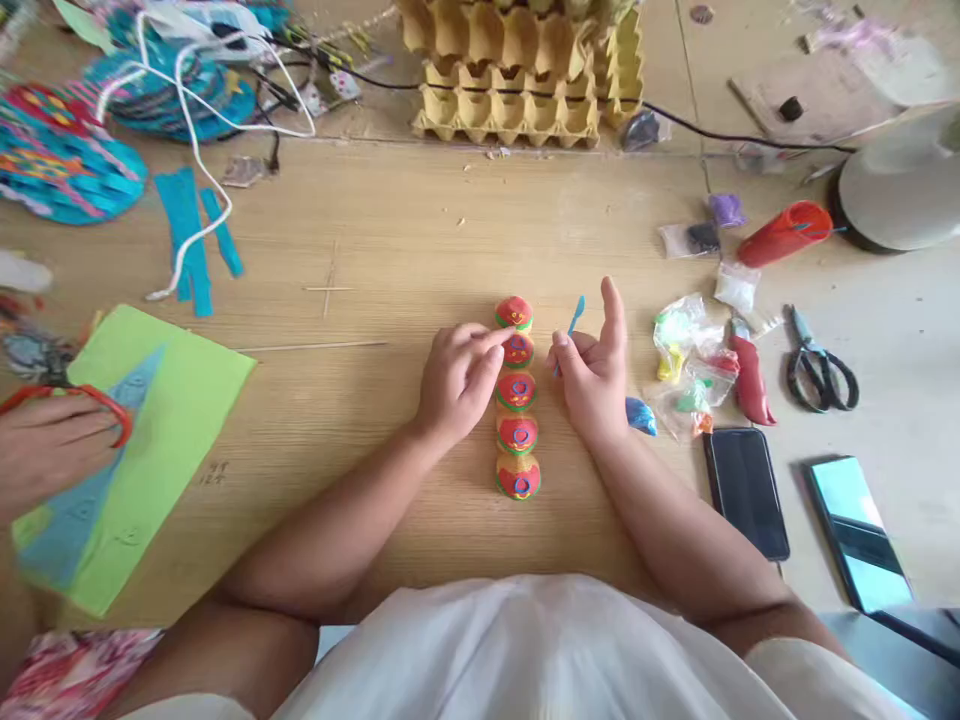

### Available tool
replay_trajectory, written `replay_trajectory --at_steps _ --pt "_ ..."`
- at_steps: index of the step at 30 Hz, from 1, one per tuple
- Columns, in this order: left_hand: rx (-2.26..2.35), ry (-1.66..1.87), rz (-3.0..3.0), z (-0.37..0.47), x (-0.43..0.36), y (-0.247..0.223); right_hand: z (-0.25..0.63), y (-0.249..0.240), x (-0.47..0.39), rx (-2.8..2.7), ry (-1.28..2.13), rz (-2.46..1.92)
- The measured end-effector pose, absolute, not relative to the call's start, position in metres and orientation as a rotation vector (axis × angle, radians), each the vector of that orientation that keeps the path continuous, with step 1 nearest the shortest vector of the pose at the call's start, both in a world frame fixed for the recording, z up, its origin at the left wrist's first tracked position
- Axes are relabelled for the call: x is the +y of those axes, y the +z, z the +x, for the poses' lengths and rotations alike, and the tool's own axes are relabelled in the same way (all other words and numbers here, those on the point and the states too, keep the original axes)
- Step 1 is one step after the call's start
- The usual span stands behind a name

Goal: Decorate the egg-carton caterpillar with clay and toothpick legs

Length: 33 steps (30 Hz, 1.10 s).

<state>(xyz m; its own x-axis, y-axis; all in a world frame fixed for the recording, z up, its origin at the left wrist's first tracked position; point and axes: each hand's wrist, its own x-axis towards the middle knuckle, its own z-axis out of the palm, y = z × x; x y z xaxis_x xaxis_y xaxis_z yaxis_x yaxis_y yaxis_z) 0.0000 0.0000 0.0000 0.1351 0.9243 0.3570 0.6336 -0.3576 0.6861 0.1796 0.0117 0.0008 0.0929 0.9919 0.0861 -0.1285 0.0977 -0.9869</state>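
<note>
A vertical strip of egg-carton cups (517, 437), decorated in red with green and yellow edging, lies on the wooden table in front of me. Blue rings mark the lower cups, and the top cup has small yellow details. My left hand (459, 385) is at the strip's left side, its index finger reaching over the gap between the top two cups, thumb close to that finger. Whether something tiny is between them is too small to tell. To the right of the strip, my right hand (592, 380) pinches a small blue plastic tool (576, 315), with one finger raised.
At the left, another person's hand (56, 450) holds red-handled scissors (120, 415) over green paper (176, 400). Clay packets (679, 325), a red cutter (750, 375), black scissors (817, 370) and two phones (748, 492) lie right. Egg cartons (510, 110) and a cable (720, 130) are behind.
</note>
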Motion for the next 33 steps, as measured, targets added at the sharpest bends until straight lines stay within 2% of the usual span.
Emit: replay_trajectory --at_steps 7,14,21,33 --pt "1.528 1.038 2.056 -0.0008 -0.0014 0.0012 0.1848 -0.0013 0.0141 -0.997 1.295 -1.022" --pt "1.518 1.039 2.057 -0.0005 -0.0008 0.002 0.1854 -0.005 0.0141 -1.022 1.007 -1.189" --pt "1.507 1.054 2.055 -0.0006 -0.0008 0.0023 0.1805 -0.0074 0.0142 -0.981 1.174 -1.165" --pt "1.523 1.017 2.051 -0.0015 -0.0018 0.0022 0.1789 -0.0062 0.0141 -1.009 1.212 -1.184"
